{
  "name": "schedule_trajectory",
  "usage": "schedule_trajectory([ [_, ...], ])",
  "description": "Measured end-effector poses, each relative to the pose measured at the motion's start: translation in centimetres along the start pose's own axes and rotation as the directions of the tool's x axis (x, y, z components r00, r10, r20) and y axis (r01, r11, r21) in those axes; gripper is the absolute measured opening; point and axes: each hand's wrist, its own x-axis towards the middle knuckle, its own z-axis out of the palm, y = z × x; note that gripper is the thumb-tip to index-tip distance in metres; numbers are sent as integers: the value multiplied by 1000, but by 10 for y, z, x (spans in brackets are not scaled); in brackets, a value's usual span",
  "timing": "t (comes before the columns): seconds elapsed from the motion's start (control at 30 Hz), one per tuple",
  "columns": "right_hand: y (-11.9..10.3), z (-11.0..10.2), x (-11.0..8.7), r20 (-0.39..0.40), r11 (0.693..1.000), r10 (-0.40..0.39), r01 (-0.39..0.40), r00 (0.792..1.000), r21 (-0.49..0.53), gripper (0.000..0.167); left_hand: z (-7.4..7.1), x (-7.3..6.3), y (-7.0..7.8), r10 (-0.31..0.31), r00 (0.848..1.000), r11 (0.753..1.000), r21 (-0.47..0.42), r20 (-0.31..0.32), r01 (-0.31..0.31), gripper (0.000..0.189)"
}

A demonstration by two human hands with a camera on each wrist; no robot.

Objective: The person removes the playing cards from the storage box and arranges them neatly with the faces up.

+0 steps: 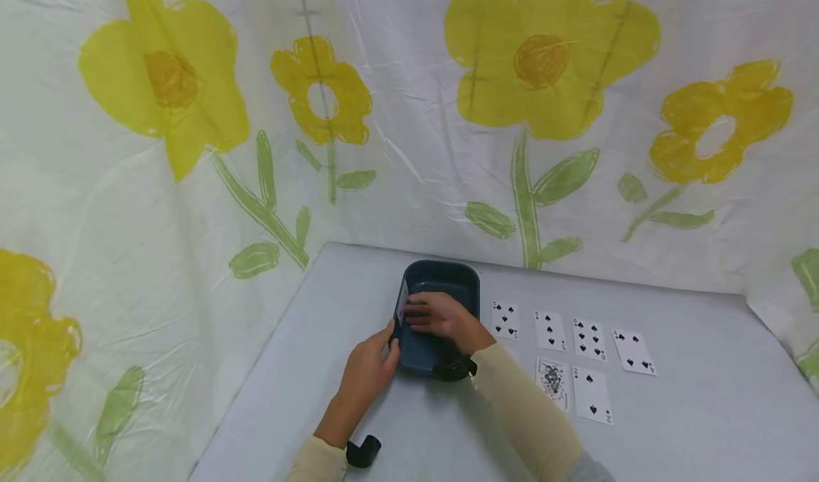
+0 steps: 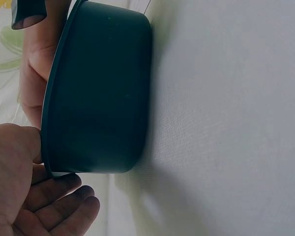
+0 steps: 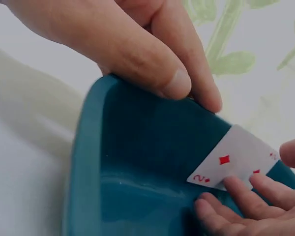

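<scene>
A dark teal plastic bin (image 1: 419, 361) stands on the table and appears tilted in both wrist views. My left hand (image 1: 371, 368) grips its left rim, thumb over the inner side and fingers outside. Against the inner wall on that side leans a playing card, the two of diamonds (image 3: 223, 158), its red pips showing. Reaching into the bin, my right hand (image 1: 441, 318) has its fingers spread, with fingertips (image 3: 233, 184) at the card's face. The right thumb (image 3: 294, 152) stands apart from those fingers, near the card's upper corner.
Face-up cards lie right of the bin in two rows, including a five of spades (image 1: 505, 320), a joker-like picture card (image 1: 552, 384) and a two of spades (image 1: 592, 395). My right forearm (image 1: 527, 404) passes close beside them. A flower-printed curtain (image 1: 409, 183) hangs behind the table.
</scene>
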Motion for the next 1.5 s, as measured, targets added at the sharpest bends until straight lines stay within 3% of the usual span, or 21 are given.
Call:
schedule_trajectory([
  [0.3, 7, 14, 2, -137, 974, -136, 107, 981, -201, 33, 1, 2, 0, -5, 1000, 1000, -1, 13, 5, 42],
  [0.63, 12, 14, 6, -217, 982, -140, 107, 966, -156, 48, 1, 2, 3, -19, 999, 1000, -10, 40, 19, 41],
  [1.0, 6, 0, 6, -251, 969, -228, 194, 941, -151, 37, 2, 4, 6, -33, 999, 999, 1, 28, 33, 42],
  [1.37, -7, -17, -14, -242, 947, -309, 275, 920, -164, 37, 2, 2, 6, -72, 996, 997, 30, 50, 70, 44],
  [1.5, -14, -23, -27, -238, 943, -321, 288, 917, -166, 37, 2, 1, 4, -58, 998, 998, 37, 38, 57, 43],
])
